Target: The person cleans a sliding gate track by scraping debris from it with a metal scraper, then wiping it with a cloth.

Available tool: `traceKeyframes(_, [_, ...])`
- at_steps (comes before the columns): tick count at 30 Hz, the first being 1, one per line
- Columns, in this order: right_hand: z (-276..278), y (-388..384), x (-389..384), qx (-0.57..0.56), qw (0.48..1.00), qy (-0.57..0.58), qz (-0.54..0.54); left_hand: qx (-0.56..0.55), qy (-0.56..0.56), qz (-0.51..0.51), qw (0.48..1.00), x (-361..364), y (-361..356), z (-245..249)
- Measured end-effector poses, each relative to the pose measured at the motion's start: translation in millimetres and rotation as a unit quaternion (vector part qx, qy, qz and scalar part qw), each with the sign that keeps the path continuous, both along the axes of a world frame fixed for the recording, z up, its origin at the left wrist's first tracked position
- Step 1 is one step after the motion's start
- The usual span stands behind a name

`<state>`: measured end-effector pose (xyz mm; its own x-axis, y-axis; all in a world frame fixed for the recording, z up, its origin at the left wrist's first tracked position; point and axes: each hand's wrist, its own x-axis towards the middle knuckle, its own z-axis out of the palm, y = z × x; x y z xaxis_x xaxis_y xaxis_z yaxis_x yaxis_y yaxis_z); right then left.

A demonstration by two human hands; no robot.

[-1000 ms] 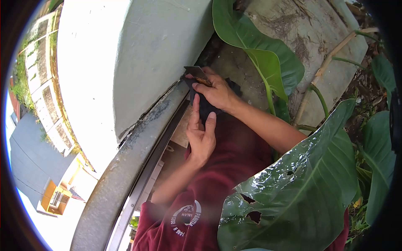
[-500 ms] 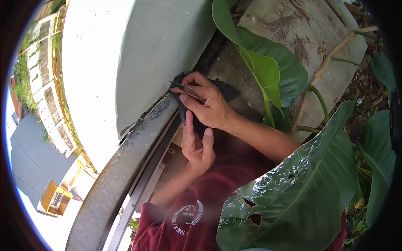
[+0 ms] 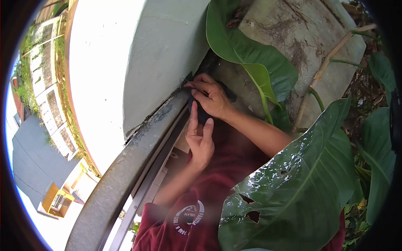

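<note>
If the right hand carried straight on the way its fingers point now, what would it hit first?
Most likely the pale wall: it lies just ahead of the right hand, with the thin blade in its grip leading. Depth is unclear, so they may already touch.

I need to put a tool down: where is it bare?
Mostly bare: the grey slab between curled leaf and brown branch, except for dry debris; and the grey ledge past the bottom corner of the pale wall, though it may slope. Crowded: the ledge's upper end, where left hand, right hand and dark cloth bunch; and the lower right, filled by the big leaf.
</note>
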<state>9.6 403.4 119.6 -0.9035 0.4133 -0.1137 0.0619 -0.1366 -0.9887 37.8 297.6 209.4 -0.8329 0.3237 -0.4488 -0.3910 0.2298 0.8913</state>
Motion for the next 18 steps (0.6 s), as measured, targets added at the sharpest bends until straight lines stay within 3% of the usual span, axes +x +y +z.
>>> traceKeyframes(2, [-9,-2,3,-0.009,0.999,-0.042,0.007,-0.027,-0.008,-0.006,1.000,-1,5,8])
traceKeyframes(6, [40,-1,3,-0.012,0.998,0.057,-0.001,-0.052,0.129,-0.036,0.990,13,-14,2])
traceKeyframes(9, [21,-1,3,0.003,0.998,0.057,0.004,-0.067,0.079,-0.024,0.994,14,-19,-1])
traceKeyframes(12, [-30,-6,4,0.013,0.999,-0.031,0.003,-0.035,-0.011,0.031,0.999,1,-2,-17])
traceKeyframes(15, [-35,2,3,-0.032,0.995,-0.093,0.016,-0.019,-0.079,0.052,0.995,-8,8,-25])
traceKeyframes(18, [-15,-1,5,-0.050,0.997,-0.065,0.011,-0.047,-0.034,0.024,0.998,-3,8,-9])
